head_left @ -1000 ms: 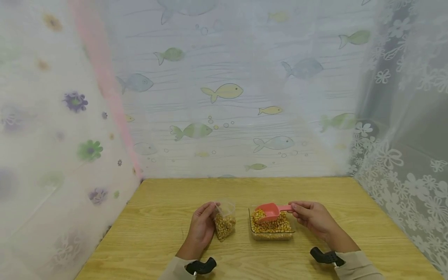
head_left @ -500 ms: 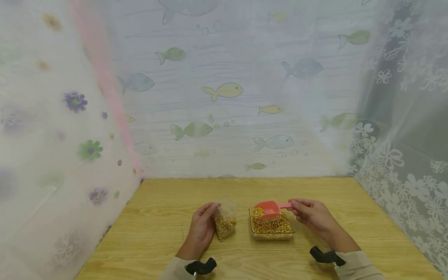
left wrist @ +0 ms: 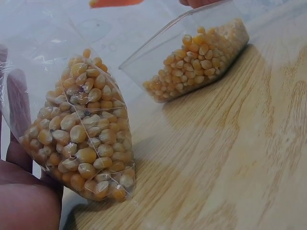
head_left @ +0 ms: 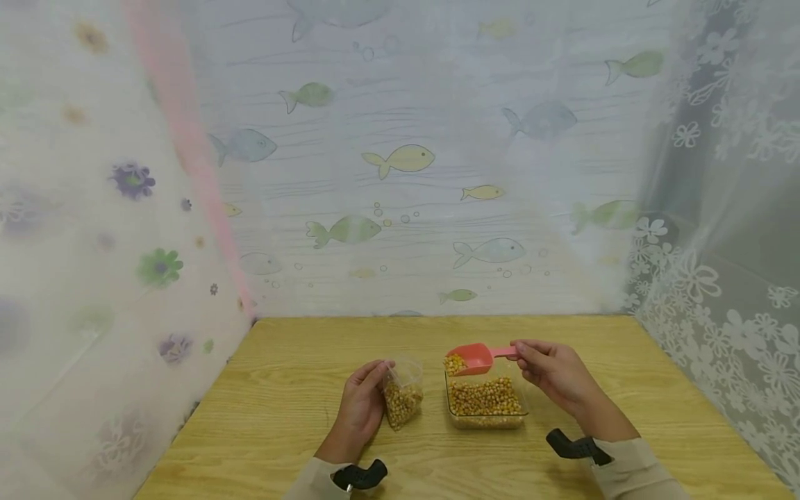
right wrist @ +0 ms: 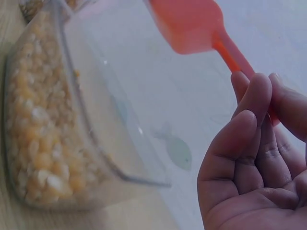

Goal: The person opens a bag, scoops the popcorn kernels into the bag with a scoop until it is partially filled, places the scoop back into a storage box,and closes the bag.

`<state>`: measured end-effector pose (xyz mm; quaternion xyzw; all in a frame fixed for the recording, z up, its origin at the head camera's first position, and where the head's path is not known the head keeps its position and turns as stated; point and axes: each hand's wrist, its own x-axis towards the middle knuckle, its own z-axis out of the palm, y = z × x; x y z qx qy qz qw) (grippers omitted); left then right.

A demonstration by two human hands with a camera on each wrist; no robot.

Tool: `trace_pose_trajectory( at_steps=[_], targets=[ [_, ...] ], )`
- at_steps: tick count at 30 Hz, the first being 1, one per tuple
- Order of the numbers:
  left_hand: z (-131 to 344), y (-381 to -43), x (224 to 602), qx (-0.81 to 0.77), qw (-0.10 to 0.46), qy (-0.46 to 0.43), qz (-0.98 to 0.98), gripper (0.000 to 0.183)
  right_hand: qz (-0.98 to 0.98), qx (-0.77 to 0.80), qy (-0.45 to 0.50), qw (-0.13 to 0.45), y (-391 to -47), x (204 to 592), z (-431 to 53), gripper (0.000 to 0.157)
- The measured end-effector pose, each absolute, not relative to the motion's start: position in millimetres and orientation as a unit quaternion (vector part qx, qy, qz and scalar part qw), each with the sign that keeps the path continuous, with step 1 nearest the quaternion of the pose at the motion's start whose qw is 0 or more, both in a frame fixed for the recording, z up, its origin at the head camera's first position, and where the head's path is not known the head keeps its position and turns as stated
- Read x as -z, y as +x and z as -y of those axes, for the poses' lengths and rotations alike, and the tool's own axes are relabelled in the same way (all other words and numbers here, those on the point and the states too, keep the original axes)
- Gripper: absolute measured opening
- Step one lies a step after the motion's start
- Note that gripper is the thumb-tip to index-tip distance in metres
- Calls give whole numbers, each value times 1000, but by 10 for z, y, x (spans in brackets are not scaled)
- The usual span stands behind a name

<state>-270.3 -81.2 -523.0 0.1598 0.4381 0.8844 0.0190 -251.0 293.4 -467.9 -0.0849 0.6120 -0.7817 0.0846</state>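
Observation:
My left hand [head_left: 362, 406] pinches the upper edge of a clear plastic bag [head_left: 402, 399]. Corn kernels [left wrist: 86, 139] fill its lower part in the left wrist view. To the right, a clear rectangular container [head_left: 487, 421] stands on the table, with more corn kernels [head_left: 484, 399] inside. My right hand [head_left: 553, 371] pinches the handle of a pink-red scoop [head_left: 476, 358], raised over the container's back left. Some kernels [head_left: 455, 364] lie at the scoop's front. In the right wrist view, thumb and fingertips [right wrist: 259, 91] close on the handle's end.
The wooden table [head_left: 300, 347] reaches back to a fish-print curtain [head_left: 400, 243]. A flower-print curtain [head_left: 125, 278] hangs on the left and a white-flowered sheer one [head_left: 719, 312] on the right. Black wrist mounts [head_left: 359, 476] sit at both cuffs.
My right hand has lifted the scoop with kernels out of the container's corn and moved it slightly left. The left hand and the bag have hardly moved.

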Motion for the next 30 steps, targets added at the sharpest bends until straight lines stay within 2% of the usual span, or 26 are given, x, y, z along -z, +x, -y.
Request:
trace_pose_trajectory(
  at_steps=[14,30],
  targets=[
    [828,-2729,5265,-887,20,162,-432,38,-622,774,-100,56,-2573,4412,-2588,24],
    [834,-2726,5239,-887,24,152,-435,32,-677,731,-84,38,-2636,4282,-2274,49]
  ],
)
